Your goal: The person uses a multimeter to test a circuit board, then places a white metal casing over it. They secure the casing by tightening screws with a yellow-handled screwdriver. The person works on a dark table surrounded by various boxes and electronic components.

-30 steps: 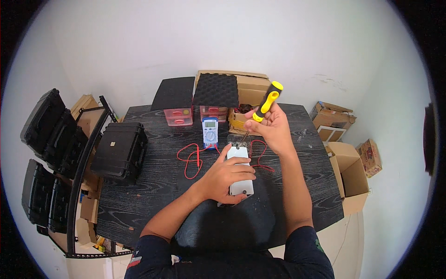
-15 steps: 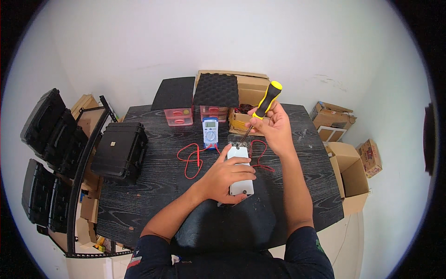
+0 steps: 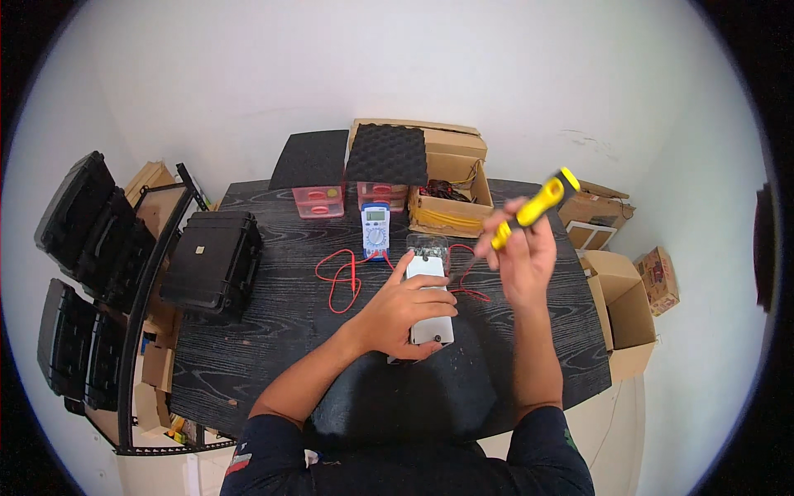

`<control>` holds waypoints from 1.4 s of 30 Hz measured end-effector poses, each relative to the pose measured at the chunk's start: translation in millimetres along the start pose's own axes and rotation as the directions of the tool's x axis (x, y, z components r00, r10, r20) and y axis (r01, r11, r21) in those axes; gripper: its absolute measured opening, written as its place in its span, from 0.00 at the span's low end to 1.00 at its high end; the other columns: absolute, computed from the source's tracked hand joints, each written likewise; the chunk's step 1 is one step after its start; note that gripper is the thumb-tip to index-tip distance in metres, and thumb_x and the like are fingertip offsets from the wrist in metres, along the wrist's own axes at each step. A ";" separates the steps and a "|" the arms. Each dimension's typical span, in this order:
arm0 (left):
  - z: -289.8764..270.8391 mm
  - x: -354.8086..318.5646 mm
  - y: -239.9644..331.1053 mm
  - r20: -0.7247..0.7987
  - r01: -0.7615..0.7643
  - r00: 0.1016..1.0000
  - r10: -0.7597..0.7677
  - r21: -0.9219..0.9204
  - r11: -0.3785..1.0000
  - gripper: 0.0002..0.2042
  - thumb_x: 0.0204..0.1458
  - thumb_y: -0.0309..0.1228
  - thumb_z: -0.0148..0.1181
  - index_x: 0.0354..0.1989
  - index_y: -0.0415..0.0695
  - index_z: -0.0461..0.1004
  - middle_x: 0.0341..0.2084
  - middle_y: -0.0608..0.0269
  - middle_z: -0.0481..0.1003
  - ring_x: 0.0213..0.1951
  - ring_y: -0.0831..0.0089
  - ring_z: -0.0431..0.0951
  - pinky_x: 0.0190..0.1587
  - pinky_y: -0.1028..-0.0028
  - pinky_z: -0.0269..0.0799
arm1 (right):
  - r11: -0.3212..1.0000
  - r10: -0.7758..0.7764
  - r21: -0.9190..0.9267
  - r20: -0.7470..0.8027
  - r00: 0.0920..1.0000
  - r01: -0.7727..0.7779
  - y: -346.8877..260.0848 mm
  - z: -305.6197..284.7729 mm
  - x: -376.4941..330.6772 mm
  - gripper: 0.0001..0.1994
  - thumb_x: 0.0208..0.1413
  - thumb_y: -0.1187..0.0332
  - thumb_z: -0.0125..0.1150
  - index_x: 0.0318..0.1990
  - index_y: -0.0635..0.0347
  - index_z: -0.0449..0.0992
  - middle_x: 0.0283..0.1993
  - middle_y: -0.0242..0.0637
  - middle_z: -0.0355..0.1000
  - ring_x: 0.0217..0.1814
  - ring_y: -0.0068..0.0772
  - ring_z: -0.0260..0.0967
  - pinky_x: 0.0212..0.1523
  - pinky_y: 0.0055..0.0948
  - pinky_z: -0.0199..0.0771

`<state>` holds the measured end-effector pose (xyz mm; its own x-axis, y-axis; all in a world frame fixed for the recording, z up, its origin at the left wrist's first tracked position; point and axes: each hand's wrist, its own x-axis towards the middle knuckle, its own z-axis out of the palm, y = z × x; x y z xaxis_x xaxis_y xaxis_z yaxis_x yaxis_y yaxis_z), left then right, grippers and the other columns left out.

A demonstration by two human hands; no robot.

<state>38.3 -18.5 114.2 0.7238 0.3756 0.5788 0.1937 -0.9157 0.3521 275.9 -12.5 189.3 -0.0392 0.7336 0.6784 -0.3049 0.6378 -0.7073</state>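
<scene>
A white rectangular box (image 3: pixel 428 269) lies on the dark table in front of me, with a dark screw at its far end and another near its close end. My left hand (image 3: pixel 403 312) is laid across the box and grips it, thumb at the near end. To the right and raised above the table, my right hand (image 3: pixel 527 252) is closed round a yellow-and-black screwdriver (image 3: pixel 542 204). Its shaft is blurred and points down left, apart from the box. Just beyond the box is a small clear plastic container (image 3: pixel 431 242) with little parts inside.
A blue-and-white multimeter (image 3: pixel 375 231) with red leads (image 3: pixel 353 277) sits left of the container. Behind are pink drawer boxes (image 3: pixel 319 202) and a cardboard box (image 3: pixel 451 221) of cables. At left stands a black hard case (image 3: pixel 211 263); an open carton (image 3: pixel 616 306) is at right.
My right hand has pulled the screwdriver away from the box's far screw, moving right and tilting it over. My left hand stays on the box.
</scene>
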 end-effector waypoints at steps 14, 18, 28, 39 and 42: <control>0.2 1.2 1.7 -0.006 -0.001 1.000 0.002 0.009 1.000 0.24 0.46 0.48 0.71 0.52 0.53 0.84 0.55 0.67 0.83 0.68 0.56 0.76 0.77 0.26 0.32 | 0.997 0.071 0.030 0.104 0.992 -0.074 -27.2 7.9 -72.7 0.23 0.73 0.62 0.64 0.63 0.66 0.64 0.52 0.55 0.79 0.42 0.36 0.82 0.34 0.26 0.80; -0.8 2.4 3.0 -0.004 -0.005 1.000 0.005 0.014 1.000 0.24 0.47 0.48 0.71 0.52 0.53 0.84 0.55 0.67 0.83 0.68 0.56 0.75 0.77 0.26 0.32 | 0.997 0.048 0.050 0.104 0.993 -0.053 -26.5 7.8 -74.4 0.23 0.73 0.62 0.64 0.64 0.66 0.64 0.53 0.55 0.78 0.43 0.37 0.83 0.34 0.26 0.80; -0.5 1.9 3.8 0.006 0.013 1.000 -0.013 0.000 1.000 0.24 0.47 0.46 0.72 0.53 0.53 0.84 0.56 0.66 0.83 0.69 0.55 0.75 0.76 0.24 0.32 | 0.995 -0.027 0.103 0.175 0.984 0.009 -27.3 10.3 -78.2 0.22 0.68 0.70 0.69 0.62 0.65 0.66 0.54 0.55 0.78 0.46 0.41 0.84 0.41 0.31 0.86; -7.9 6.5 12.4 0.014 -0.006 1.000 0.005 0.055 0.998 0.22 0.44 0.46 0.76 0.49 0.55 0.84 0.54 0.70 0.80 0.68 0.57 0.73 0.75 0.21 0.34 | 0.963 0.195 0.159 0.156 0.968 -0.220 -36.6 2.7 -74.2 0.21 0.64 0.75 0.71 0.60 0.66 0.70 0.59 0.61 0.77 0.48 0.47 0.85 0.47 0.40 0.89; -2.8 6.2 8.8 0.011 -0.010 1.000 0.010 0.030 1.000 0.22 0.44 0.45 0.77 0.49 0.55 0.85 0.54 0.69 0.80 0.68 0.57 0.73 0.75 0.21 0.33 | 0.978 0.000 0.204 0.177 0.984 -0.037 -20.3 3.6 -72.4 0.27 0.59 0.79 0.75 0.61 0.65 0.66 0.58 0.62 0.77 0.44 0.47 0.86 0.46 0.41 0.89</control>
<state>42.6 -23.9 122.9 0.7328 0.3652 0.5741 0.2061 -0.9232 0.3243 281.5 -79.4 155.3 -0.2069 0.6806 0.7029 -0.4909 0.5492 -0.6763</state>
